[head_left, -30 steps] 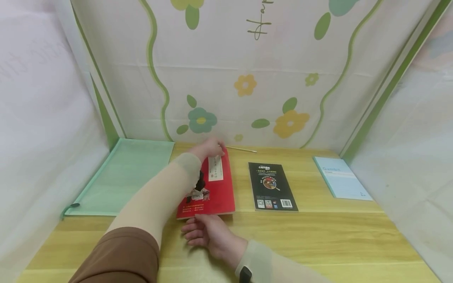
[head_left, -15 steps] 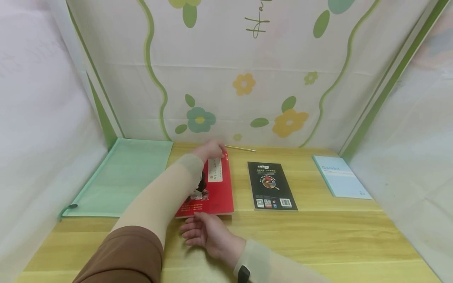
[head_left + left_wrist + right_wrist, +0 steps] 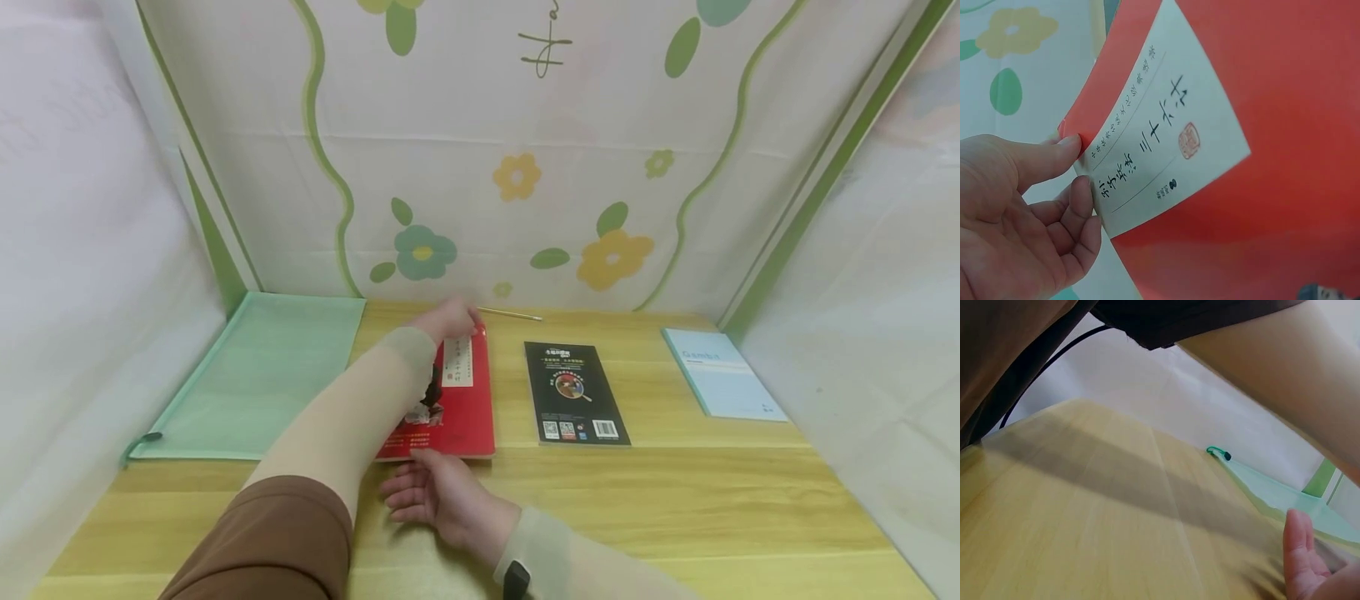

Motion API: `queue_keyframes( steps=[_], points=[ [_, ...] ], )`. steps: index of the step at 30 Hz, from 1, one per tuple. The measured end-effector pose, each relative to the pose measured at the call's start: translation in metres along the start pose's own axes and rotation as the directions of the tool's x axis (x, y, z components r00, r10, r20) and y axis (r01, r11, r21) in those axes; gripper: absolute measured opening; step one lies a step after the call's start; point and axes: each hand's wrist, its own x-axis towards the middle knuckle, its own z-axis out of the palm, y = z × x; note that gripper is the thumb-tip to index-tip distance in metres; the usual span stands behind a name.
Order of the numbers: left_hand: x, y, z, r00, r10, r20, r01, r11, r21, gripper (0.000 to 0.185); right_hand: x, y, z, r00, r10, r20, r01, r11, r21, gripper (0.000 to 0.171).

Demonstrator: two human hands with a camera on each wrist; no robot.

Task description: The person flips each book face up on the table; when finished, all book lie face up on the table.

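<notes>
A red book with a white title label lies left of the middle of the table, partly covered by the left forearm. My left hand grips its far edge by the upper corner; in the left wrist view the thumb of that hand presses on the cover, and the fingers are curled at the edge. At the near edge is my right hand, its thumb tip right at the book and its fingers loosely bent. In the right wrist view this hand shows only partly.
A pale green zip pouch lies at the left. Right of the red book lies a black book, with a light blue notebook farther right. A thin pencil-like stick lies by the floral back curtain.
The red book has shifted slightly towards the person and straightened a little, its far corner sinking with the left hand. The right hand has stayed nearly in place.
</notes>
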Motion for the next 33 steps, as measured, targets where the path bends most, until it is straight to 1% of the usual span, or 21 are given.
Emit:
queue_keyframes(
  steps=[9, 13, 17, 22, 28, 33],
  points=[
    [0.003, -0.001, 0.003, 1.000, 0.004, 0.010, -0.005, 1.000, 0.028, 0.028, -0.005, -0.001, 0.002, 0.999, -0.027, 0.024, 0.027, 0.999, -0.019, 0.039],
    [0.006, -0.004, 0.005, 1.000, 0.001, 0.009, -0.001, 1.000, 0.028, 0.025, -0.007, -0.001, 0.003, 0.999, -0.035, 0.023, 0.035, 0.999, -0.016, 0.038],
    [0.008, -0.007, 0.006, 1.000, 0.002, 0.017, -0.003, 0.999, 0.051, 0.022, -0.007, -0.001, 0.002, 0.999, -0.038, 0.023, 0.038, 0.999, -0.012, 0.037],
    [0.007, -0.010, 0.005, 0.999, -0.012, 0.034, 0.010, 0.998, 0.066, 0.021, -0.006, 0.000, 0.002, 0.999, -0.033, 0.022, 0.033, 0.999, -0.013, 0.038],
    [0.004, -0.013, 0.003, 0.999, 0.028, 0.032, -0.030, 0.998, 0.053, 0.021, -0.007, 0.000, 0.000, 1.000, -0.018, 0.021, 0.018, 1.000, -0.012, 0.039],
    [-0.004, -0.016, -0.002, 0.997, 0.036, 0.062, -0.039, 0.998, 0.043, 0.027, -0.007, 0.001, -0.001, 1.000, -0.012, 0.014, 0.012, 1.000, -0.020, 0.040]
  ],
)
